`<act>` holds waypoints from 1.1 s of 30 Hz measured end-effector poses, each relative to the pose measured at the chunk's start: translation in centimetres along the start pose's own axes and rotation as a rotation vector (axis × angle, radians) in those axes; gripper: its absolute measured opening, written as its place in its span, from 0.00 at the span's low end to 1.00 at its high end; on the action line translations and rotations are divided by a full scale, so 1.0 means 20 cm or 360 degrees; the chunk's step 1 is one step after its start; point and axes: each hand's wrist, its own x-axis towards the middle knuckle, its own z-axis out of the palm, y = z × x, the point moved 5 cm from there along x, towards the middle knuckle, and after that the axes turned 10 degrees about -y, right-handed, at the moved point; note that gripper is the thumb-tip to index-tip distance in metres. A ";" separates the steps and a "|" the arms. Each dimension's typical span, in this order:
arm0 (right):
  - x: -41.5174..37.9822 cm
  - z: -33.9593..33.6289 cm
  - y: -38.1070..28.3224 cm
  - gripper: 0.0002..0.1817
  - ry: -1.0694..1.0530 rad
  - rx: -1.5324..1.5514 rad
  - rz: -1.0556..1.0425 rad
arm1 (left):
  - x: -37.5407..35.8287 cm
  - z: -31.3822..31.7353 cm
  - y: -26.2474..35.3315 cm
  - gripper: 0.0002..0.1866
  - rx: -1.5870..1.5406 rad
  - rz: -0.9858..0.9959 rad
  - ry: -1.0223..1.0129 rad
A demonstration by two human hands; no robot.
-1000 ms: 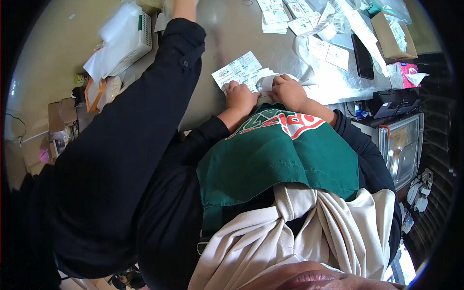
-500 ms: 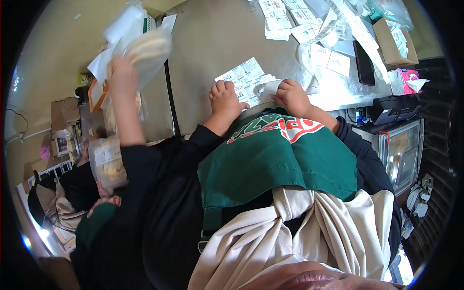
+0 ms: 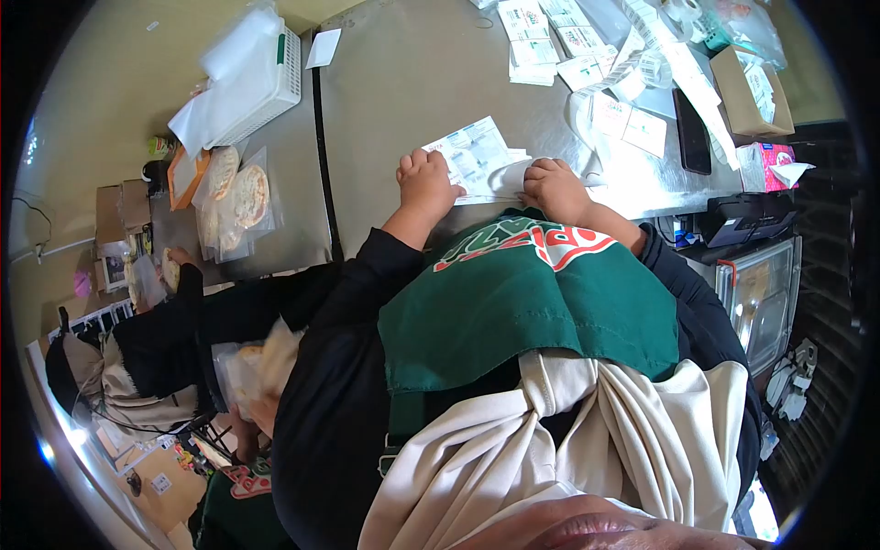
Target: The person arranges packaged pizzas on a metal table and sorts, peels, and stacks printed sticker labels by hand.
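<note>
On the metal table, close to the apron, lies a small pile of white printed cards with green, red and dark print. My left hand is at the left edge of the pile, fingers curled on the cards and thumb along the lower edge. My right hand is closed at the right side, gripping a blank white curled label between thumb and fingers. The label bends up over the right part of the cards; its underside and my right fingertips are partly hidden.
More printed cards and a long label strip lie at the back right. Near them are a phone, cardboard box and tissue pack. At left are a white basket, bagged flat breads and co-workers.
A co-worker's arm with a bag of flat breads has swung away from the left side, uncovering the basket and bagged breads. My hands stay nearly in place at the cards.
</note>
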 end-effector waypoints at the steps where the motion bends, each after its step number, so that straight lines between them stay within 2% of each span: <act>1: 0.00 0.00 0.00 0.09 -0.0012 0.0012 0.0012 | 0.03 0.01 -0.02 0.32 0.0008 0.0011 -0.0078; 2: 0.00 0.00 0.01 0.09 -0.0025 0.0025 0.0024 | 0.05 0.03 -0.03 0.33 0.0015 0.0022 -0.0156; 5: 0.01 0.00 0.01 0.09 -0.0031 0.0000 0.0030 | -0.03 -0.09 0.02 0.31 -0.0108 0.0019 0.0234; 8: 0.03 0.02 0.03 0.09 -0.0085 0.0032 0.0033 | -0.01 -0.07 -0.02 0.30 -0.0064 -0.0229 0.0066; 11: 0.03 0.01 0.03 0.09 -0.0148 0.0094 0.0052 | -0.01 -0.09 -0.04 0.23 -0.0090 -0.0181 0.0334; 14: 0.02 -0.01 0.03 0.09 -0.0152 0.0074 0.0004 | 0.05 -0.10 -0.10 0.14 -0.0466 -0.0147 0.0080; 17: 0.02 -0.01 0.03 0.08 -0.0092 0.0135 -0.0092 | 0.10 -0.14 -0.22 0.11 -0.0984 -0.0049 0.0435; 18: 0.02 0.00 0.04 0.08 -0.0091 0.0147 -0.0134 | 0.12 -0.17 -0.27 0.11 -0.0966 -0.0047 0.0635; 21: 0.02 0.01 0.03 0.08 -0.0094 0.0184 -0.0232 | 0.18 -0.24 -0.43 0.10 -0.0972 -0.0250 0.0815; 22: 0.02 0.01 0.03 0.07 -0.0097 0.0196 -0.0245 | 0.18 -0.24 -0.44 0.09 -0.1085 -0.0338 0.0760; 26: 0.01 0.02 0.03 0.07 -0.0101 0.0167 -0.0299 | 0.28 -0.07 -0.50 0.11 -0.0942 -0.0266 0.0332; 28: 0.00 -0.02 0.01 0.07 0.0069 0.0213 -0.0267 | 0.28 -0.01 -0.43 0.12 -0.0907 -0.0220 0.0197; 29: -0.01 -0.04 0.01 0.07 0.0154 0.0237 -0.0250 | 0.25 -0.03 -0.42 0.13 -0.0679 -0.0246 0.0476; 31: -0.04 -0.13 0.00 0.08 0.0312 0.0273 0.0014 | 0.14 -0.09 -0.33 0.14 -0.0213 -0.0296 0.1021; 32: -0.05 -0.16 0.00 0.08 0.0387 0.0290 0.0148 | 0.10 -0.12 -0.28 0.14 -0.0185 -0.0173 0.1123; 33: -0.06 -0.14 0.06 0.10 0.0390 0.0824 0.0381 | 0.05 -0.18 -0.21 0.14 -0.0157 -0.0048 0.1225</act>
